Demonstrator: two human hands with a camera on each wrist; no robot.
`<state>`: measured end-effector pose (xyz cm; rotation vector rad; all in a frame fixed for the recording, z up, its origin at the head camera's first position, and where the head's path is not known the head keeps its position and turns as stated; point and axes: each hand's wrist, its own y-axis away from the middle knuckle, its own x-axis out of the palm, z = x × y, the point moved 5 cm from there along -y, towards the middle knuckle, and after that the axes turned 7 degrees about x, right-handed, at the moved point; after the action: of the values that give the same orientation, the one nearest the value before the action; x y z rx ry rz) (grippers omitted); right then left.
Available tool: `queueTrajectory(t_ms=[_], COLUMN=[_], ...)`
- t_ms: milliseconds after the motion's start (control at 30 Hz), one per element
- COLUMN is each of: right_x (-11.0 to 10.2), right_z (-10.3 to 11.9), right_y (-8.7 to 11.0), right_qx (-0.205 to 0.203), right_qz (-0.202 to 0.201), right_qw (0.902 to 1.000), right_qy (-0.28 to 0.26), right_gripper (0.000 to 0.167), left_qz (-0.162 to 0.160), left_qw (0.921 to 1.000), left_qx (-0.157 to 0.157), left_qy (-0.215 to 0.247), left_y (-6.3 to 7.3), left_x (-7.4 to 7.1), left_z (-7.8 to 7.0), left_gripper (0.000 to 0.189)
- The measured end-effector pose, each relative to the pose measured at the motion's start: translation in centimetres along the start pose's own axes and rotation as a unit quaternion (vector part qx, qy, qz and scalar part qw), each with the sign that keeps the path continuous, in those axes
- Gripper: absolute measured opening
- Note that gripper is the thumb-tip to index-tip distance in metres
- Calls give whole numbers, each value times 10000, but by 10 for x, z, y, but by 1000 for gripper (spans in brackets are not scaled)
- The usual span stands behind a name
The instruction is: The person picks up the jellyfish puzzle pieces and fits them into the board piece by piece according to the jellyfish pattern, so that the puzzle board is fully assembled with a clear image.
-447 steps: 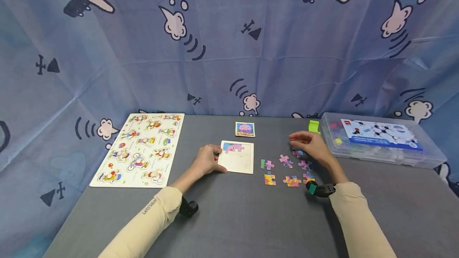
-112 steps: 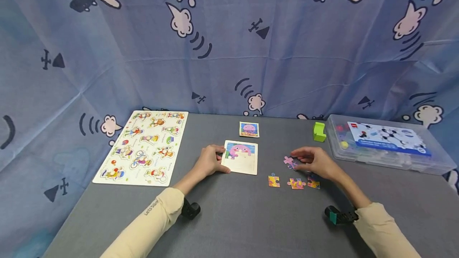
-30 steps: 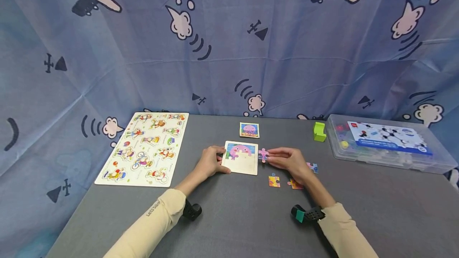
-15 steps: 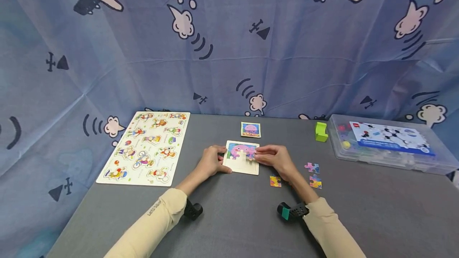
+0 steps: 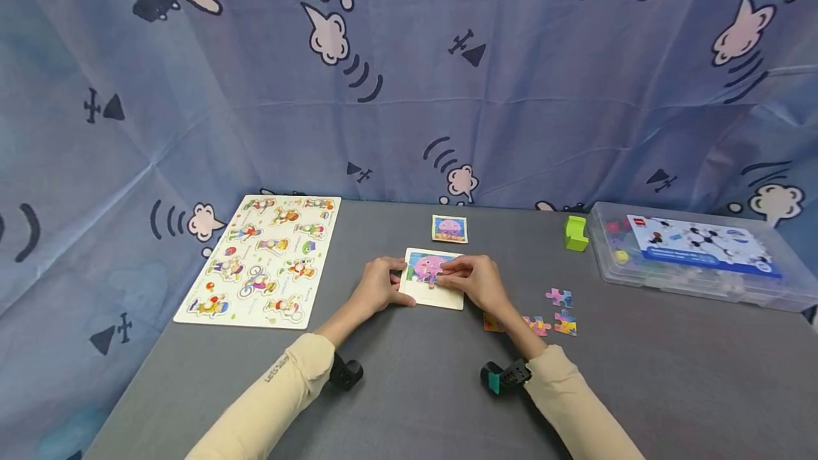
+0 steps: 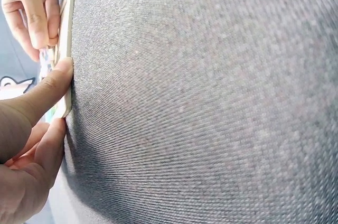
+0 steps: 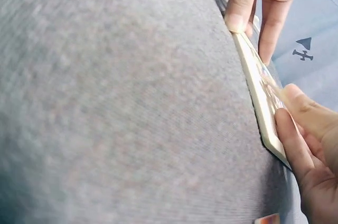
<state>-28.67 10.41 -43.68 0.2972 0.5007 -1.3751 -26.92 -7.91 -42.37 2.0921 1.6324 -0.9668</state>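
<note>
My left hand (image 5: 375, 285) holds the left edge of a square wooden puzzle tray (image 5: 450, 299), thumb at the near side and fingers at the far side. Joined jigsaw pieces showing a pink octopus (image 5: 424, 265) fill the tray's upper part; bare wood shows along the bottom. My right hand (image 5: 481, 282) pinches a pink puzzle piece (image 5: 432, 285) at the middle of the tray, its fingertips covering part of the picture. Seen edge-on, the tray (image 7: 254, 94) lies between both hands in the right wrist view, and the left thumb (image 6: 58, 78) presses its rim in the left wrist view.
Loose puzzle pieces (image 5: 565, 322) lie right of the tray, one orange piece (image 5: 493, 323) partly behind the right wrist. A small octopus picture card (image 5: 450, 228) sits behind the tray. A large picture board (image 5: 271, 244) is left; a green block (image 5: 576, 234) and clear plastic case (image 5: 696, 288) are right.
My right hand has carried the pink piece from the right of the tray onto its middle. Over the longer span, more of the octopus filled in. The left hand keeps its hold.
</note>
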Motion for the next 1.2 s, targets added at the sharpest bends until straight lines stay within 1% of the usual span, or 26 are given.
queueTrajectory(t_ms=[167,400,500,600,733,933,1100,1200], right_x=[2,2,1,1,0,0,1,-1], right_z=[3,12,14,14,15,16,17,19], right_y=[-2,-6,-7,-8,-8,-8,-9,-8], right_qx=[-40,-71,-104,-31,56,57,88,90], right_qz=[15,93,157,214,248,317,476,513], right_qw=[9997,9972,9961,9956,9948,9935,9923,9928], right_qy=[230,737,868,917,989,1089,1142,1082], right_gripper=[18,16,16,16,17,17,17,18], left_qz=[20,18,12,9,19,15,-8,-15], left_qw=[10000,9999,9999,9999,9999,9999,9999,9999], left_qx=[-52,79,10,-42,2,45,17,-13], left_qy=[45,61,124,155,156,146,124,145], left_y=[0,1,1,1,1,1,0,-1], left_x=[0,-1,-1,0,0,0,1,1], left_z=[0,1,1,1,1,1,3,3], left_gripper=[67,67,66,66,66,67,67,67])
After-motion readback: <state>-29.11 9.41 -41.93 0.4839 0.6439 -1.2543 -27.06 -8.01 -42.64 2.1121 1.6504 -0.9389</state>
